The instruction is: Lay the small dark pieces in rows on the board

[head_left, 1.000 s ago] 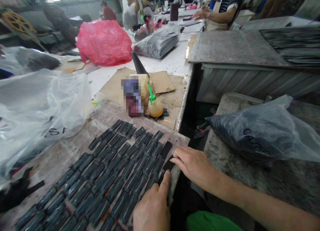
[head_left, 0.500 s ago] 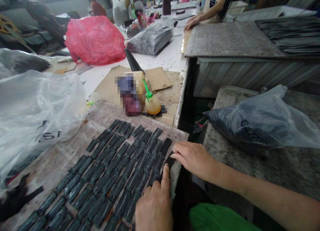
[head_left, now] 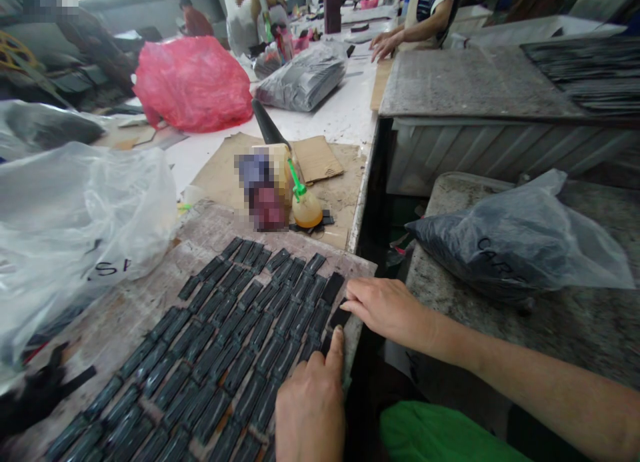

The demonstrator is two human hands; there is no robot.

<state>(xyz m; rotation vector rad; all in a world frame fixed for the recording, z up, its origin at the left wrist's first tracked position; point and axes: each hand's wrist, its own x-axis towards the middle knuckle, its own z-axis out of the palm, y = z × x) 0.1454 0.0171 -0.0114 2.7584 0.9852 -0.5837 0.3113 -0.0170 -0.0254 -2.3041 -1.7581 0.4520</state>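
Rows of small, flat black pieces [head_left: 250, 322] with a glossy coat cover a worn board [head_left: 200, 222]. At the board's right edge lies a matte black strip [head_left: 340, 313]. My left hand [head_left: 313, 399] comes from below, its index finger stretched out with the tip on the strip's near end. Its other fingers are curled, and the thumb is hidden. From the right, my right hand [head_left: 383, 309] pinches the strip's far end between thumb and fingers. Just beyond, another matte black piece [head_left: 333, 287] lies flat at the end of a row.
Behind the board stands a squeeze bottle [head_left: 307, 209] with a green nozzle and amber liquid. Clear plastic bags [head_left: 85, 215] lie left, a pink bag [head_left: 193, 85] farther back. A filled bag [head_left: 480, 249] rests on the right-hand surface. A co-worker's hands [head_left: 385, 45] are at the far table.
The view has shifted slightly. My left index fingertip stays by the strip, and my right hand keeps its pinch. The far co-worker's hands have lifted and spread a little.
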